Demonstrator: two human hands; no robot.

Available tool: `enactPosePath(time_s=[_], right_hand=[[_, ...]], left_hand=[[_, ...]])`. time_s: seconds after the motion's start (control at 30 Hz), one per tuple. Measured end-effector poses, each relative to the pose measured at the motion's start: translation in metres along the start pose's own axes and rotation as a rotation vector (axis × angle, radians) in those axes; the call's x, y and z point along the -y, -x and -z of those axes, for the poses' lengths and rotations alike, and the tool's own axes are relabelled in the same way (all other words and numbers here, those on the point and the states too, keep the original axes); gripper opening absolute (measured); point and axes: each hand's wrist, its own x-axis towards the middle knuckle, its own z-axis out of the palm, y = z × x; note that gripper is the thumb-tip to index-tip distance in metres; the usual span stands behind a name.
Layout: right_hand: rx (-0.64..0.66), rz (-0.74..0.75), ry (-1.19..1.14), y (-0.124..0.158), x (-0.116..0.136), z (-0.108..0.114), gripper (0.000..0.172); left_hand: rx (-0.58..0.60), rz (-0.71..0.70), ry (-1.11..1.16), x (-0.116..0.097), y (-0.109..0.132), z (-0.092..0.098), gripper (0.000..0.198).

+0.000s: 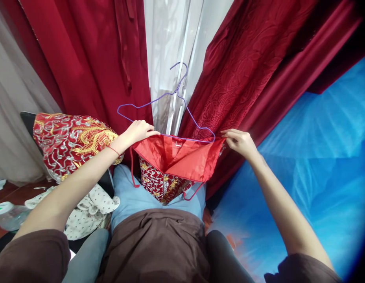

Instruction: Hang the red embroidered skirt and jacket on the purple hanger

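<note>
A red garment (197,167) hangs spread between my two hands, over my lap. Its smooth red lining faces me, and silver and gold embroidery shows on the part below. Thin red cords dangle from both sides, and a small white label sits at the back edge. My left hand (139,132) pinches the garment's left top edge, touching the lower bar of a purple wire hanger (184,139). My right hand (238,141) pinches the opposite top corner, just right of the hanger's end. The hanger's bar runs along the back edge, its hook pointing up.
A matching red piece (79,141) with a gold dragon lies at my left. Below it are a white dotted cloth (91,214) and a clear bottle (13,216). Red curtains (91,59) and a white sheer curtain (161,47) hang ahead; blue fabric (312,188) spreads at right.
</note>
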Motion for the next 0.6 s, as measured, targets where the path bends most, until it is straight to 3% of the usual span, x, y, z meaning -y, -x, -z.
enactPosePath(time_s=[0.23,0.37,0.5,0.6], right_hand=[[-0.078,-0.039,0.088,-0.032,0.001,-0.012,0.023],[-0.215,-0.141,0.139,-0.065,0.012,-0.021,0.023],[-0.353,-0.223,0.064,-0.092,0.038,-0.046,0.025],[-0.36,-0.222,-0.07,-0.102,0.053,-0.076,0.025]], left_hand=[[0.006,-0.025,-0.069,0.0,-0.002,-0.005,0.058],[0.003,-0.038,-0.064,-0.007,-0.004,-0.007,0.061],[-0.014,-0.021,-0.013,-0.018,-0.003,-0.014,0.062],[-0.017,0.042,-0.034,-0.024,0.0,-0.02,0.063]])
